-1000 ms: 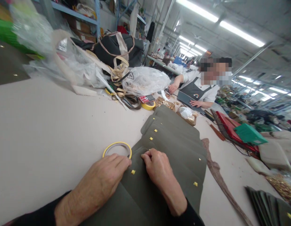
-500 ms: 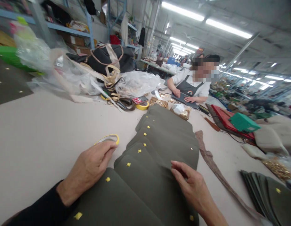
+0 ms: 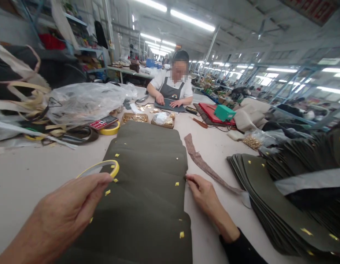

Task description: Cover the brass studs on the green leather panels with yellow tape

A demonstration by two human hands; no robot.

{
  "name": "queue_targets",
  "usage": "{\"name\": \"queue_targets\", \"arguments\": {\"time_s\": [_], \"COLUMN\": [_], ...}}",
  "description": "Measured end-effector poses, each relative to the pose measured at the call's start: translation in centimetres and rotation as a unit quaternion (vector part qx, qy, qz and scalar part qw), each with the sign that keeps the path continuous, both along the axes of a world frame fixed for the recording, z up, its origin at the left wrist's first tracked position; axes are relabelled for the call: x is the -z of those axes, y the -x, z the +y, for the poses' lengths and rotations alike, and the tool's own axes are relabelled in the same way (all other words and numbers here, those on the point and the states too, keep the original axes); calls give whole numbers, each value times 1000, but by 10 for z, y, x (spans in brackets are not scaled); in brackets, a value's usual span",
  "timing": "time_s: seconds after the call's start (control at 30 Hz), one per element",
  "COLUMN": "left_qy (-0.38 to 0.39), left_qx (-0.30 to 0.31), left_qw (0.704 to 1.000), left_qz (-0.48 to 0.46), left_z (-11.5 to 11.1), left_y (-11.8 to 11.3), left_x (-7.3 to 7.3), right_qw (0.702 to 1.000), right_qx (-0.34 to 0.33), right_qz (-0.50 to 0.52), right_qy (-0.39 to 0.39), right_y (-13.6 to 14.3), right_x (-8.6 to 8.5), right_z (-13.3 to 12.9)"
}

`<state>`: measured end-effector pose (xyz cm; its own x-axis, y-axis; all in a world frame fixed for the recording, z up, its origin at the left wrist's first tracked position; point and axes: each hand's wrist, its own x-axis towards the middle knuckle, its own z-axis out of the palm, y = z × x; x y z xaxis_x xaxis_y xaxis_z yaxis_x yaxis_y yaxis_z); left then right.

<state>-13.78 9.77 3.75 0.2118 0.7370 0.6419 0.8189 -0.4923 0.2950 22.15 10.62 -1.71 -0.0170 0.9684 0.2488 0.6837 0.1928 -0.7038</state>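
Observation:
My left hand (image 3: 68, 209) is closed around a roll of yellow tape (image 3: 115, 168), which stands on edge above the panels' left side. Dark green panels (image 3: 148, 198) lie overlapped in a row that runs away from me. Small yellow tape pieces (image 3: 107, 192) dot their left side, and another yellow piece (image 3: 177, 183) sits near the right edge. Beyond that one is a small metal stud (image 3: 177, 158). My right hand (image 3: 204, 192) has thumb and forefinger pinched at the panels' right edge; its other fingers are curled.
A brown fabric strip (image 3: 203, 163) lies right of the panels, beside fanned stacks of green panels (image 3: 258, 198). Boxes of gold hardware (image 3: 135, 117), a second yellow tape roll (image 3: 110, 129) and plastic bags (image 3: 84, 102) are farther back. Across the table sits a person (image 3: 171, 88).
The view has swung right, showing more stacked panels. My right hand has gone from above the panels to their right edge, uncovering a yellow piece near the stud. My left hand still holds the tape.

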Motion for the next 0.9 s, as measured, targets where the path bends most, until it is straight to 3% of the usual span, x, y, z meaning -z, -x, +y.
{"name": "queue_targets", "arguments": {"time_s": [0.13,0.3,0.4,0.53,0.7,0.8,0.9], "left_qy": [17,-79,-73,-5,-14,-19,-39], "left_qx": [52,70,117,109,176,206,213], "left_qw": [997,992,988,993,984,977,974], "left_qz": [49,65,70,47,27,44,62], "left_z": [28,45,43,37,18,9,4], "left_y": [-46,-74,-72,-70,-89,-103,-109], "left_x": [-7,17,34,45,37,32,29], "right_qw": [998,996,995,997,998,992,972], "right_qx": [8,16,22,15,-15,-47,-74], "right_qz": [28,47,59,62,22,-29,-82], "right_qy": [-50,-75,-74,-43,-48,-114,-209], "right_y": [5,9,9,8,2,-4,-5], "right_x": [11,15,14,10,20,33,35], "right_z": [4,1,-1,-2,-7,-4,0]}}
